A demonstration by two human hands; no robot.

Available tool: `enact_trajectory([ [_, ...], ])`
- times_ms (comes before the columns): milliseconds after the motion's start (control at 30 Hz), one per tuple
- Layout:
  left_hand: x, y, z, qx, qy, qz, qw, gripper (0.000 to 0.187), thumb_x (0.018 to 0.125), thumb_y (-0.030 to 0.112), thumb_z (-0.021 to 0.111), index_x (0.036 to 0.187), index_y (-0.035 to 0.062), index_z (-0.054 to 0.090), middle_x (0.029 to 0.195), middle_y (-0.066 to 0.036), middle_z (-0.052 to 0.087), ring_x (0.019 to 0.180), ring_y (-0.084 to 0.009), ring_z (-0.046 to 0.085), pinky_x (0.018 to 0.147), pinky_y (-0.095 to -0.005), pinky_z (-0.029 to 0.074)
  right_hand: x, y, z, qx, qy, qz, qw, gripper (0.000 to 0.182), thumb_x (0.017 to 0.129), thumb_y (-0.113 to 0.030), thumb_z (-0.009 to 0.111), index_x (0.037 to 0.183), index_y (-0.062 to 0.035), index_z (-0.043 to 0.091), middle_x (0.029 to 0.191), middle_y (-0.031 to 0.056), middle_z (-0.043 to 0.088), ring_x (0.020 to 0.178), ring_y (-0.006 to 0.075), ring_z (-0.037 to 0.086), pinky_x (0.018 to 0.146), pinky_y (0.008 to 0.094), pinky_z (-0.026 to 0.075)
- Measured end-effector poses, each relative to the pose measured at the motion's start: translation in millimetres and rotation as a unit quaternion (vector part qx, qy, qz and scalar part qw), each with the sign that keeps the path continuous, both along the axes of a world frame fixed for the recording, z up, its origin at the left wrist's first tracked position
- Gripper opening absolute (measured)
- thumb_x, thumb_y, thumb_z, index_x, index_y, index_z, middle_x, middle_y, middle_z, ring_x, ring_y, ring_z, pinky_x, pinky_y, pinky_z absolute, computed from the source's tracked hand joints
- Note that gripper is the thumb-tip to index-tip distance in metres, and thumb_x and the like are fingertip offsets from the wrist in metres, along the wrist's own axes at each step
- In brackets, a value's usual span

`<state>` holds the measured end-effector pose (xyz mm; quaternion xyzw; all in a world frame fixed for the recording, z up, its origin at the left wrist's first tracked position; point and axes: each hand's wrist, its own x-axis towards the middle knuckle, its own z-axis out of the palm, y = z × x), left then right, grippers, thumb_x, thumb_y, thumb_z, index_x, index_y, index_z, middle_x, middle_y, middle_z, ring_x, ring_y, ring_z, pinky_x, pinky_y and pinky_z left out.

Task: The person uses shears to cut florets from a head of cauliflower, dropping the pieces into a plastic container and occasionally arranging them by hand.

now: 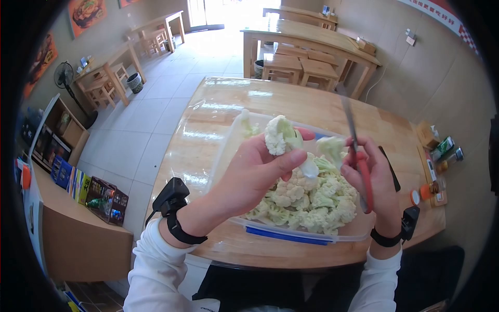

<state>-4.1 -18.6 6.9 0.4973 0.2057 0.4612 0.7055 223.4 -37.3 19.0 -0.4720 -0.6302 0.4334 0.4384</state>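
My left hand [255,169] is raised over the container, thumb and fingers closed around a cauliflower floret [278,136] with its pale stem pointing down. To its right, my right hand [382,179] grips scissors by their red handles [365,182], the blades [349,115] pointing up and away from me. Another cauliflower piece [329,147] shows at the fingertips of my right hand. Below both hands, a heap of cauliflower florets [322,208] fills much of a clear plastic container [221,161] with a blue latch [288,235] on its near side.
The container rests on a wooden table [182,140]. Along the table's right edge stand a tissue box [427,136], jars [455,156] and an orange-lidded container [427,192]. A cabinet [88,244] is at the left. Farther back are wooden tables [306,35], stools [318,70] and a fan [64,75].
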Motion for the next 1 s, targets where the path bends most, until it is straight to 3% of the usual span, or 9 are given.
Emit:
enact_trajectory([
  [100,2.4,2.1,-2.7,0.018,0.019,0.002,1.0,0.042,0.089,0.014,0.058,0.125,-0.0005,0.045,0.092,0.001,0.054,0.08,-0.0053,0.05,0.071,-0.0202,0.041,-3.4,2.2,-1.4,-0.044,-0.072,0.009,0.996,0.04,0.079,-0.001,0.064,0.115,-0.0041,0.046,0.084,-0.0007,0.049,0.075,0.0035,0.046,0.07,0.0175,0.041],
  [167,2.3,3.2,-4.3,0.029,0.022,0.009,0.999,0.042,0.089,0.013,0.058,0.126,-0.0004,0.045,0.095,0.0,0.055,0.081,-0.0052,0.049,0.072,-0.0202,0.041,-6.0,4.8,-7.0,0.016,-0.109,-0.015,0.994,0.043,0.077,-0.002,0.067,0.115,-0.0037,0.047,0.088,0.0002,0.049,0.08,0.0047,0.047,0.076,0.0191,0.042],
  [267,1.3,3.6,-5.8,0.032,0.006,0.006,0.999,0.043,0.088,0.011,0.057,0.128,-0.0009,0.043,0.1,-0.001,0.056,0.086,-0.0059,0.051,0.075,-0.0205,0.041,-5.0,1.7,-1.7,0.011,-0.072,0.026,0.997,0.047,0.074,-0.004,0.07,0.115,-0.0028,0.048,0.091,0.0007,0.05,0.08,0.0064,0.048,0.079,0.0208,0.042],
  [333,0.3,3.2,-4.9,0.071,0.0,0.039,0.997,0.039,0.089,0.01,0.056,0.124,-0.0019,0.045,0.105,-0.005,0.055,0.094,-0.0094,0.054,0.084,-0.0247,0.043,-4.7,-4.2,3.0,0.008,-0.087,0.047,0.995,0.049,0.072,-0.005,0.071,0.116,-0.0025,0.049,0.092,0.0011,0.05,0.08,0.0069,0.048,0.079,0.0212,0.042],
  [467,2.4,2.7,-0.6,0.06,-0.073,0.097,0.991,0.038,0.085,0.003,0.06,0.12,-0.0025,0.045,0.105,-0.007,0.055,0.099,-0.0111,0.054,0.087,-0.0259,0.044,-4.9,-15.5,9.8,0.043,-0.123,0.093,0.987,0.054,0.069,-0.007,0.074,0.117,-0.0014,0.05,0.091,0.0025,0.051,0.079,0.0082,0.048,0.077,0.0221,0.043],
  [533,3.2,3.3,-0.8,0.072,-0.098,0.197,0.973,0.035,0.082,-0.002,0.062,0.114,-0.0024,0.046,0.103,-0.007,0.056,0.098,-0.0118,0.055,0.084,-0.025,0.046,-5.1,-19.2,13.7,0.051,-0.135,0.093,0.985,0.054,0.069,-0.008,0.074,0.117,-0.0013,0.05,0.09,0.0027,0.05,0.079,0.0084,0.048,0.076,0.0221,0.043],
  [767,2.9,1.2,-0.5,0.094,-0.089,0.176,0.976,0.033,0.081,-0.002,0.064,0.108,-0.0012,0.046,0.1,-0.006,0.056,0.095,-0.0113,0.056,0.082,-0.024,0.047,-4.6,-19.4,10.7,0.027,-0.138,0.097,0.985,0.05,0.071,-0.005,0.073,0.116,-0.0008,0.051,0.085,0.0024,0.051,0.075,0.0075,0.047,0.072,0.0206,0.042],
  [833,2.4,1.9,-3.5,0.149,-0.044,0.21,0.965,0.04,0.079,-0.001,0.066,0.113,0.0013,0.046,0.105,-0.007,0.057,0.095,-0.0123,0.058,0.081,-0.0247,0.049,-4.9,-17.9,7.8,0.015,-0.136,0.09,0.986,0.048,0.072,-0.005,0.072,0.116,-0.0007,0.052,0.084,0.0017,0.051,0.075,0.0067,0.047,0.071,0.0197,0.042],
  [1000,4.0,2.2,-3.5,0.156,-0.076,0.243,0.954,0.039,0.078,-0.002,0.066,0.112,0.0019,0.046,0.103,-0.006,0.057,0.096,-0.0117,0.057,0.081,-0.025,0.049,-7.8,-15.6,8.2,0.017,-0.129,0.084,0.988,0.043,0.075,-0.004,0.07,0.115,-0.0004,0.053,0.084,0.0006,0.052,0.076,0.0052,0.048,0.071,0.0187,0.042],
])
